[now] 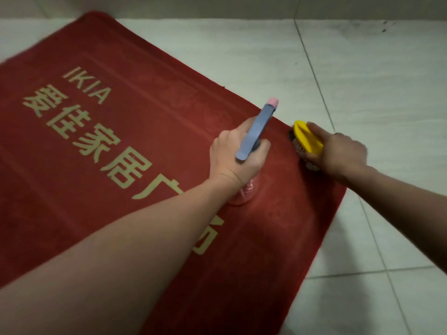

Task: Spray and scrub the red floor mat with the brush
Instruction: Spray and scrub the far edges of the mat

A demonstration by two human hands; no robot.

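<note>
Head view — ASKER: What can be read on the red floor mat [116, 194]?
ME: Pale gold "IKIA" [87, 87] at about 10 o'clock. Below it a row of large Chinese characters runs down toward 5 o'clock: 爱佳家居广. My left forearm covers part of the last character, so I can't read that one.

ASKER: Where does the mat lie?
ME: Flat on the pale tiled floor [387, 93]. It fills the picture from 12 round to 6 and is cut off at the left and bottom edges.

ASKER: And your hands?
ME: My left hand [235, 163] is near the centre. Its fingers [262, 147] are curled round the neck of the spray bottle [256, 131], whose pink nozzle points toward 1 o'clock. The trigger is hidden, and only a ribbed pinkish bit of the bottle's body shows under my wrist. At 3 o'clock my right hand [343, 153] grips the yellow brush [309, 137], fingers wrapped over its back. The bristles are down on the mat's edge, right where it meets the tiles.

ASKER: What about the bristles?
ME: Dark and blurred; I can't make out more.
</note>
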